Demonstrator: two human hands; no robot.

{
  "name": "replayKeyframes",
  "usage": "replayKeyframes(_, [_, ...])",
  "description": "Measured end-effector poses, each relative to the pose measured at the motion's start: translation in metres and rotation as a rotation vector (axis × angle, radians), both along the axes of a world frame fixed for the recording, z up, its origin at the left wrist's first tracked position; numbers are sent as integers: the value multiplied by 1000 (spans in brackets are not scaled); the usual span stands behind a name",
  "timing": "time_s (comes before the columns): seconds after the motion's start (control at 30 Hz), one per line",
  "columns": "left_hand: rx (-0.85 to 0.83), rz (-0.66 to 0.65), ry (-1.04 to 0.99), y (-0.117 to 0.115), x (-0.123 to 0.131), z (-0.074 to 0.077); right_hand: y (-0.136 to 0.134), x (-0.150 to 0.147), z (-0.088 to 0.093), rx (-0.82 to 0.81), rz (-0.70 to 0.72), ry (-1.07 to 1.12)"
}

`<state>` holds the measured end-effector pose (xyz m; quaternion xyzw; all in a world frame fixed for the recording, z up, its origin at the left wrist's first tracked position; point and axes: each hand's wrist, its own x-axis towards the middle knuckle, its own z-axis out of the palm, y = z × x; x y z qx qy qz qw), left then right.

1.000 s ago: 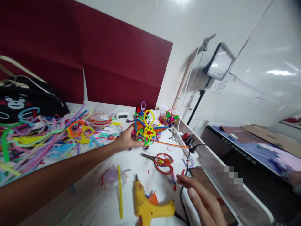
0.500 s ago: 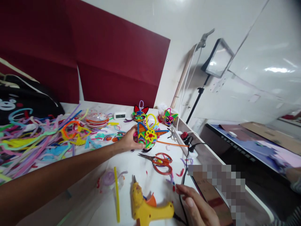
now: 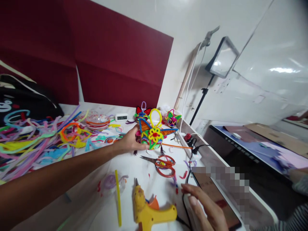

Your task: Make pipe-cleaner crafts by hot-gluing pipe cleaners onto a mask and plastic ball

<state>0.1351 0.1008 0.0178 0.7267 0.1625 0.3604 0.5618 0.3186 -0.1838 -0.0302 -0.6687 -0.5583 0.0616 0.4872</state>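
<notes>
My left hand (image 3: 131,141) is closed around a colourful pipe-cleaner animal-head ornament (image 3: 153,134). It has blue-edged orange ears, a yellow loop on top and a yellow flower with a red centre; dark tassels hang at its sides. Just below it lie orange-handled scissors (image 3: 161,164). My right hand (image 3: 207,208), fingers apart and nothing seen in them, hovers at the lower right beside a dark phone (image 3: 216,199). To its left a yellow glue gun (image 3: 152,211) lies on the table, near a yellow pipe cleaner (image 3: 118,197).
Two similar ornaments, one red-eared (image 3: 142,113) and one green-eared (image 3: 172,119), stand behind. Loose pipe cleaners (image 3: 36,138) heap up at left. A power strip (image 3: 196,153) with black cords runs along the right edge. Another person's sleeve (image 3: 298,211) shows at far right.
My left hand has raised the ornament slightly and moved it a little right, so its tassels show more. My right hand stays near the phone with little movement.
</notes>
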Motion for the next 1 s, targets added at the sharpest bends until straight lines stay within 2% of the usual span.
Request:
replayKeyframes(0.07, [1,-6,-11,4,-1,-2,9,10,25,-42,30,-134])
replayKeyframes(0.13, [-15,-17,-24,7,-5,-1,30,21,52,-44,40,-250])
replayKeyframes(0.23, [8,30,-16,11,-14,7,84,38,83,-85,58,-417])
replayKeyframes(0.3, [35,69,-10,13,-22,11,128,47,92,-166,86,-582])
replayKeyframes(0.43, [80,142,29,18,-40,13,208,54,88,-248,174,-693])
replayKeyframes(0.57, [110,212,68,19,-52,12,257,50,78,-340,275,-785])
replayKeyframes(0.77, [34,241,24,12,-60,15,293,55,68,-420,385,-759])
replayKeyframes(0.9, [38,264,13,16,-65,8,300,69,59,-422,421,-605])
replayKeyframes(1.0, [35,270,12,21,-67,2,300,81,49,-390,381,-437])
